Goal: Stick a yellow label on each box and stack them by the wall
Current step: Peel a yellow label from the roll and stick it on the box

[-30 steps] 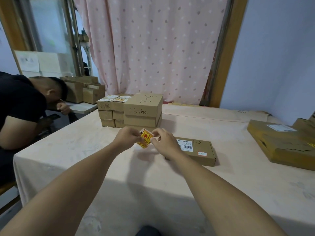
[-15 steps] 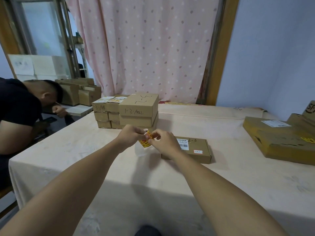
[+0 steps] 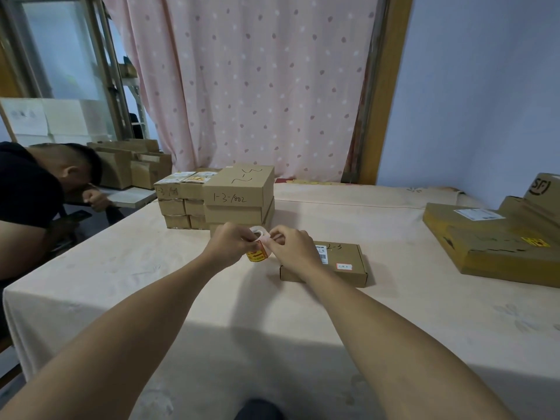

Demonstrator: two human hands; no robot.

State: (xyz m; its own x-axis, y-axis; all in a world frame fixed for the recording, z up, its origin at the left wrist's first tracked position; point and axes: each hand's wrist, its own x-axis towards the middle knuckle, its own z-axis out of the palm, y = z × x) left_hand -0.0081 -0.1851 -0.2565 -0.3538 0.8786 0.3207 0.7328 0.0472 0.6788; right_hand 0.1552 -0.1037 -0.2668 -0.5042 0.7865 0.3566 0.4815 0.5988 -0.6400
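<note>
Label roll [image 3: 258, 244] — pinched between left hand [image 3: 231, 243], right hand [image 3: 291, 247]

**Handwritten codes and one courier logo**

The flat box [image 3: 348, 269] carries a handwritten "2-3" beside a barcode label [image 3: 321, 254] too small to read. Behind it to the left, the top stacked box [image 3: 239, 184] reads "1-3-/002". Far to its right, a carton flap [image 3: 544, 189] shows "SF"
</note>
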